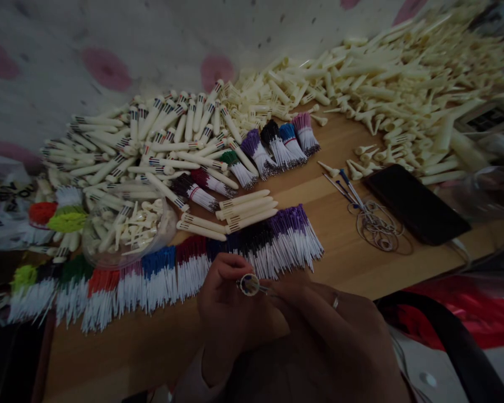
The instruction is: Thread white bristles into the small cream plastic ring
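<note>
My left hand (224,302) is closed around a cream pen barrel (249,285), whose round end faces me. Small coloured pieces, blue among them, show inside the opening. My right hand (331,319), with a ring on one finger, pinches a thin pale rod (264,289) that looks like a pen refill, at the barrel's right rim. Its far part is hidden by the fingers. Just beyond the hands lie rows of refills with white tubes: purple (296,224), black (256,243), blue (158,263) and dark red (192,252). Several slotted barrels (247,210) lie behind them.
Slotted pen bodies (163,123) are heaped at the back left, loose cream parts (382,84) at the back right. Bundled refills (258,154) lie between. A clear tub (128,252) holds cream parts. To the right are a phone (415,204) and tangled cord (378,224).
</note>
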